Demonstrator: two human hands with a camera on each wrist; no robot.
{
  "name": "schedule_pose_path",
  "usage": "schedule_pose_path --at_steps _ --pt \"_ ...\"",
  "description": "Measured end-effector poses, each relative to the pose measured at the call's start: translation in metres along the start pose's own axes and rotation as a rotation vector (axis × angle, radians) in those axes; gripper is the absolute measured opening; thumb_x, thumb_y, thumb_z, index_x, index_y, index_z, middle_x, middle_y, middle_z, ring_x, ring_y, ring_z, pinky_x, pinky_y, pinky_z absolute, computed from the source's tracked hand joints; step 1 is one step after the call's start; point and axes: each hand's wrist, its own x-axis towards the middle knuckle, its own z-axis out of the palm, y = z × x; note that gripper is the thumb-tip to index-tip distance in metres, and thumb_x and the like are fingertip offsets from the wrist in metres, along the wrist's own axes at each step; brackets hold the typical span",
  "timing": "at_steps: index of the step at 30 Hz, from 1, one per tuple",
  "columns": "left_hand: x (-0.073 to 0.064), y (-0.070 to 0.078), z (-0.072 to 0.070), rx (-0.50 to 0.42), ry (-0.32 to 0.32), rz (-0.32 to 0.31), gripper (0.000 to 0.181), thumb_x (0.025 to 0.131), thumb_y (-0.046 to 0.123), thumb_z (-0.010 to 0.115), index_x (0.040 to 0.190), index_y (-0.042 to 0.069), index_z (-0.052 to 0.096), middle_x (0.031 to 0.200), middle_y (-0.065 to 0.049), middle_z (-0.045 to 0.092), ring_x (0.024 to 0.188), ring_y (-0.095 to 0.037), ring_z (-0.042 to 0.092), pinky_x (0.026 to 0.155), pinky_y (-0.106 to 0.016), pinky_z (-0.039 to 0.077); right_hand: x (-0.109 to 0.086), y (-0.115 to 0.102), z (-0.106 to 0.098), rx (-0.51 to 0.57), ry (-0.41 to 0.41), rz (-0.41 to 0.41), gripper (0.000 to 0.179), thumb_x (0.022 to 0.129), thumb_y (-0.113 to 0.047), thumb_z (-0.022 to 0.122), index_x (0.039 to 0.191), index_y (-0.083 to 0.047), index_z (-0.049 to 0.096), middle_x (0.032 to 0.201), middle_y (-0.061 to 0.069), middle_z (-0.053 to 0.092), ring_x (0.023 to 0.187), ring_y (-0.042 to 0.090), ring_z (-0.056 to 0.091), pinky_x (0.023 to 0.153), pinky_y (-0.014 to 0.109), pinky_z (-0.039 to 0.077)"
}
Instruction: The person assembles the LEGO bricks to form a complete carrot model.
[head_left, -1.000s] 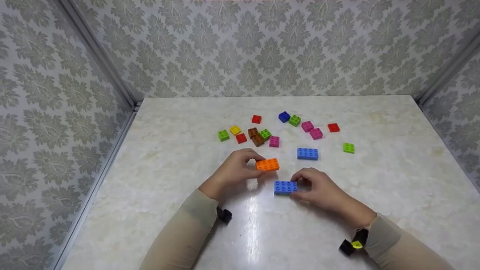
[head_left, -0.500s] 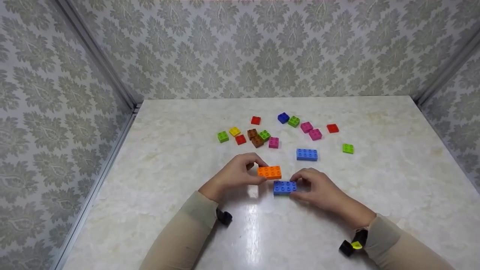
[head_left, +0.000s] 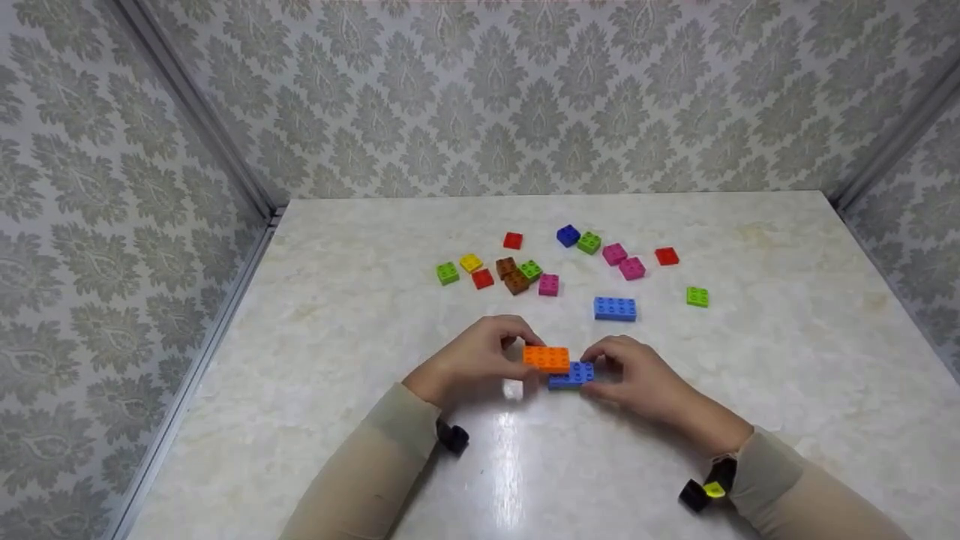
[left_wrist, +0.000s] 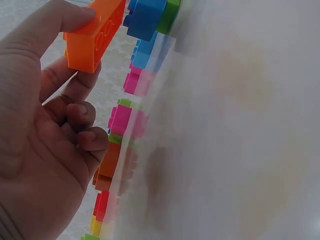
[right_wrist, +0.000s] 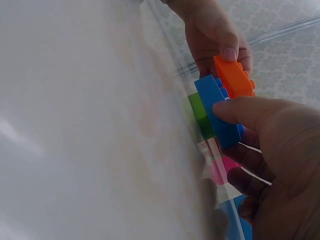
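My left hand (head_left: 484, 354) pinches an orange toy building brick (head_left: 547, 359) with two rows of studs by its left end. My right hand (head_left: 637, 379) holds a light blue brick (head_left: 579, 376) by its right end, thumb on the near side. A green brick (right_wrist: 200, 115) shows under the blue one in the right wrist view; the head view hides it. From the head, the orange brick covers the left rear studs of the blue brick. In the right wrist view it lies close over the blue studs (right_wrist: 223, 92); whether they touch, I cannot tell.
Another blue brick (head_left: 615, 308) lies just beyond my right hand on the pale table (head_left: 315, 420). Farther back are several small bricks, among them pink (head_left: 549, 284), brown (head_left: 516, 282), yellow (head_left: 471, 262) and red (head_left: 667, 256). Patterned walls (head_left: 540, 97) border the table.
My left hand has brought the orange brick toward me and slightly right, from behind the blue brick to over its left part. My right hand and the blue brick have stayed in place.
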Motion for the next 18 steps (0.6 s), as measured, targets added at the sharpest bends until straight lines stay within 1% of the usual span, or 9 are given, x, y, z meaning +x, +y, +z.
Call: schedule_pose_path --at_steps 3,6,9,12,16,18 --pt "-0.001 0.0023 0.0011 0.016 -0.018 -0.025 0.03 0.094 0.024 0.089 0.123 0.032 0.085 0.12 0.012 0.078 0.106 -0.017 0.061 0.099 -0.033 0.051 -0.0003 -0.0006 -0.0002 0.0 -0.001 0.009 0.033 0.097 -0.03 0.091 0.125 -0.021 0.077 0.12 -0.003 0.075 0.107 0.018 0.061 0.096 0.03 0.051" --pt "-0.0023 0.0048 0.0024 0.02 -0.033 -0.052 0.03 0.095 0.026 0.09 0.123 0.035 0.085 0.118 0.014 0.08 0.101 -0.018 0.06 0.092 -0.033 0.049 -0.0008 -0.001 0.0001 0.001 0.003 0.003 0.033 0.097 -0.029 0.091 0.126 -0.02 0.077 0.121 -0.002 0.076 0.108 0.018 0.061 0.097 0.031 0.052" --pt "-0.0027 0.0073 0.0037 0.027 -0.048 -0.073 0.03 0.095 0.027 0.09 0.123 0.037 0.084 0.118 0.015 0.08 0.102 -0.018 0.062 0.092 -0.032 0.051 -0.0013 -0.0009 0.0004 0.0 0.01 -0.008 0.034 0.097 -0.028 0.091 0.126 -0.018 0.078 0.122 0.0 0.076 0.109 0.019 0.062 0.097 0.032 0.052" --pt "-0.0026 0.0081 0.0051 0.03 -0.062 -0.094 0.029 0.095 0.029 0.091 0.121 0.038 0.085 0.116 0.015 0.08 0.102 -0.017 0.063 0.092 -0.031 0.052 -0.0012 -0.0005 0.0008 0.001 0.006 0.006 0.034 0.097 -0.029 0.091 0.126 -0.019 0.078 0.122 -0.002 0.076 0.109 0.019 0.062 0.098 0.032 0.052" --pt "-0.0028 0.0089 0.0059 0.025 -0.08 -0.107 0.025 0.094 0.03 0.093 0.117 0.037 0.085 0.112 0.013 0.08 0.098 -0.016 0.064 0.09 -0.03 0.053 -0.0004 -0.001 0.0008 0.003 -0.009 0.034 0.034 0.097 -0.029 0.091 0.127 -0.021 0.077 0.122 -0.004 0.075 0.11 0.019 0.061 0.1 0.032 0.052" --pt "-0.0029 0.0095 0.0055 0.029 -0.082 -0.103 0.024 0.095 0.03 0.092 0.117 0.036 0.084 0.112 0.012 0.08 0.097 -0.016 0.064 0.09 -0.03 0.054 0.0001 -0.0015 0.0004 0.003 -0.011 0.034 0.034 0.097 -0.029 0.091 0.128 -0.021 0.077 0.123 -0.004 0.075 0.11 0.019 0.061 0.1 0.033 0.052"
